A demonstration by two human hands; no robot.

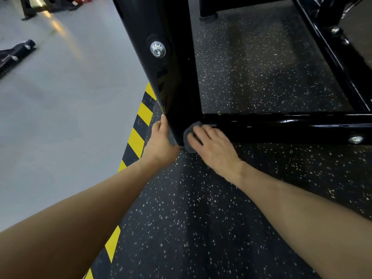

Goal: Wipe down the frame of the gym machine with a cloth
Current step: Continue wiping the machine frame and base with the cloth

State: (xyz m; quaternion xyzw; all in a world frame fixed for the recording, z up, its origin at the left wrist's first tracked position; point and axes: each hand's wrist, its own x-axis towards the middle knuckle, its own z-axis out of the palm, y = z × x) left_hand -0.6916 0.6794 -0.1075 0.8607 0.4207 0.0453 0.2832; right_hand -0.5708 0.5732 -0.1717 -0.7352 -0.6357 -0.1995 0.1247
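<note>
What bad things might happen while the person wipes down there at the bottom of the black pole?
The right hand presses the grey cloth into the corner where the upright post meets the low crossbar, so knuckles might scrape on that joint. The left hand rests against the post's base, where fingers may smudge the glossy paint. A bolt sticks out farther along and might snag the cloth.

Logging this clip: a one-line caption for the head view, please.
Right hand presses a grey cloth at the base of the black frame; left hand rests on the post.
</note>
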